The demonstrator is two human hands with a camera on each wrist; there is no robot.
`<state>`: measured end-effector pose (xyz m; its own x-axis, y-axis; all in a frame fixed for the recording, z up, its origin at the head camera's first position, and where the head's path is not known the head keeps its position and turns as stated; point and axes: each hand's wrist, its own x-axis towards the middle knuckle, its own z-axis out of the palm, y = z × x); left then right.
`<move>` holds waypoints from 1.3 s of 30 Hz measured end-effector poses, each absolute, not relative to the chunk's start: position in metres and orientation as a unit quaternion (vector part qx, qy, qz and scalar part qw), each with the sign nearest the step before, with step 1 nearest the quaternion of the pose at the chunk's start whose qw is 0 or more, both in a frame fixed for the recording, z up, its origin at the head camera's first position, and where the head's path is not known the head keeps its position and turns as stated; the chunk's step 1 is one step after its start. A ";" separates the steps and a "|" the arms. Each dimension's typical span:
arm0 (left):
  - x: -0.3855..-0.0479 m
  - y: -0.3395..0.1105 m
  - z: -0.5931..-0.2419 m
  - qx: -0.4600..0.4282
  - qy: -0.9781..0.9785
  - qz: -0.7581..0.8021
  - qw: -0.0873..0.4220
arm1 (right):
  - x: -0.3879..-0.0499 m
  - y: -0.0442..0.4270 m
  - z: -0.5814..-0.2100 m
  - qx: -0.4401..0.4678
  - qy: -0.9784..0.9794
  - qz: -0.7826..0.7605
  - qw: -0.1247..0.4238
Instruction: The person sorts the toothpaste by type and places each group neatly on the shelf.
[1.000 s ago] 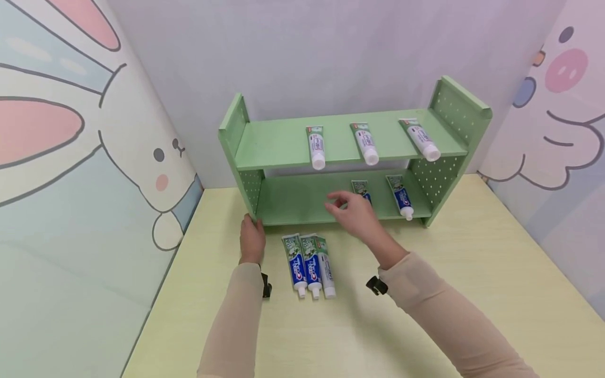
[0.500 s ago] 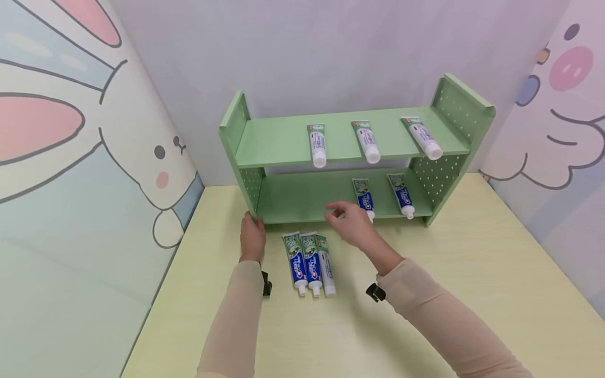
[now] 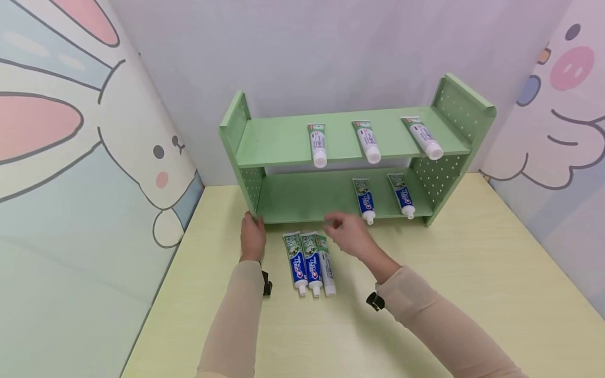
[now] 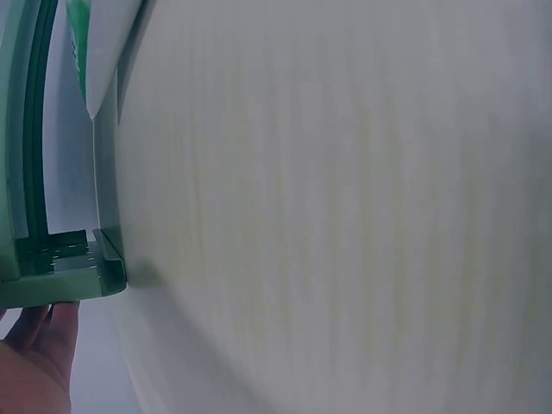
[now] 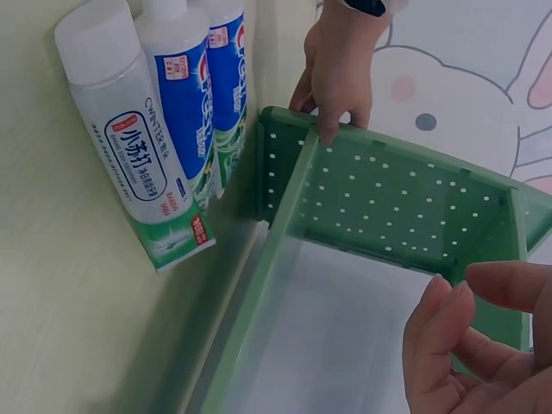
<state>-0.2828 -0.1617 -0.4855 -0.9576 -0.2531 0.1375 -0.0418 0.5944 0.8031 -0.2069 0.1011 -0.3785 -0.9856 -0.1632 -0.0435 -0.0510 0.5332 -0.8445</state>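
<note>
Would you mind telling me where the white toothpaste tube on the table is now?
In the head view, the white tube lies on the table in front of the green rack, at the right end of three tubes, beside a blue tube.

“小苏打” and “CWINTER” stand on the white-and-green tube (image 5: 134, 138) left of the right fingers (image 5: 444, 323). “Crest” runs along two blue tubes (image 5: 184, 99) between the left fingers (image 3: 249, 220) and the right; lettering on the shelf tubes (image 3: 365, 200) beyond the right fingers is too small to read.
</note>
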 end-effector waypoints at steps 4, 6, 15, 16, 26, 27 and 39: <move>-0.283 -0.161 -0.485 0.083 -0.884 -0.444 0.119 | -0.205 0.100 -0.385 -0.057 0.875 -0.476 0.069; -0.282 -0.161 -0.485 0.083 -0.884 -0.445 0.119 | -0.204 0.099 -0.389 -0.056 0.877 -0.471 0.072; -0.283 -0.161 -0.486 0.082 -0.883 -0.446 0.116 | -0.201 0.098 -0.410 -0.045 0.881 -0.463 0.085; -0.283 -0.161 -0.486 0.083 -0.884 -0.446 0.118 | -0.201 0.098 -0.412 -0.045 0.882 -0.462 0.086; -0.285 -0.162 -0.490 0.083 -0.884 -0.444 0.122 | -0.198 0.098 -0.428 -0.045 0.890 -0.445 0.093; -0.285 -0.162 -0.490 0.083 -0.884 -0.443 0.123 | -0.197 0.098 -0.429 -0.043 0.890 -0.444 0.094; -0.285 -0.162 -0.490 0.081 -0.883 -0.446 0.123 | -0.191 0.097 -0.442 -0.010 0.892 -0.429 0.146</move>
<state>-0.2851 -0.1615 -0.4899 -0.9564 -0.2537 0.1449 -0.0339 0.5889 0.8075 -0.1913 0.0972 -0.4419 -0.9569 -0.1439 -0.2521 0.1070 0.6324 -0.7672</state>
